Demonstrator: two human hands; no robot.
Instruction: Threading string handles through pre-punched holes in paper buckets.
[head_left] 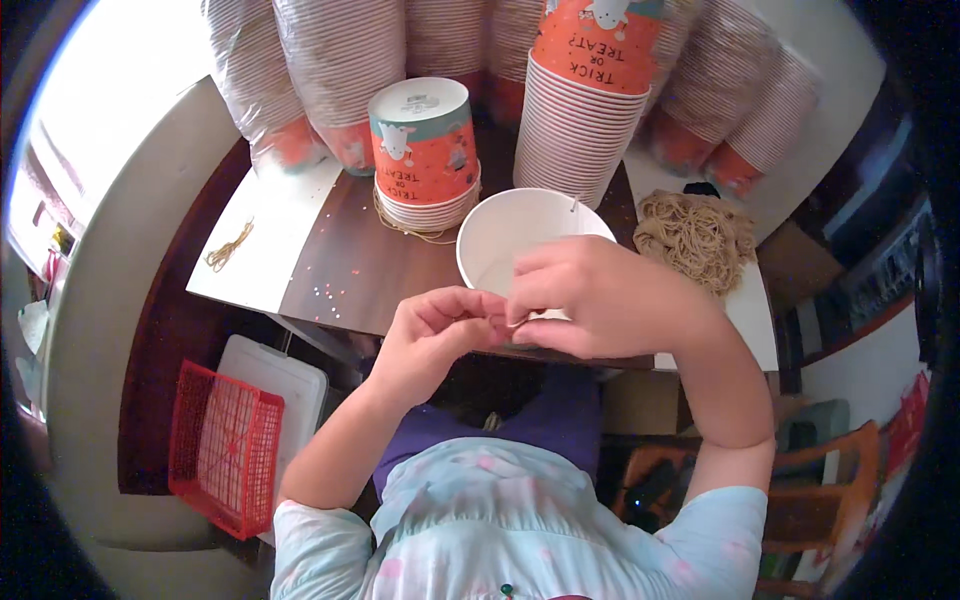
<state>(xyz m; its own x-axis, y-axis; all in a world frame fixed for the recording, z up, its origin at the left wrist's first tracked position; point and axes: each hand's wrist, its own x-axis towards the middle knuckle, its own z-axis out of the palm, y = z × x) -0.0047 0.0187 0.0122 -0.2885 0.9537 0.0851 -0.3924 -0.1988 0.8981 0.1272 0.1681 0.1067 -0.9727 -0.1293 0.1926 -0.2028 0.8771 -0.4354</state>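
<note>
In front of me a white paper bucket (505, 228) lies tipped with its open mouth toward me. A short piece of cord pokes through its wall near the far rim. My left hand (440, 325) is closed in a pinch at the bucket's near side. Against its fingertips, my right hand (580, 295) pinches too, with its back covering part of the bucket's mouth. Between the fingertips shows a bit of thin, light cord (516, 323); most of it is hidden by the fingers.
A short upside-down stack of orange buckets (425, 155) has cord looped round its base. Behind the tipped bucket rises a taller stack (580, 130). Plastic-wrapped stacks (345, 80) line the back. Tan cords (695, 238) lie heaped at right, a small bundle (230, 247) at left. A red basket (225, 445) sits below.
</note>
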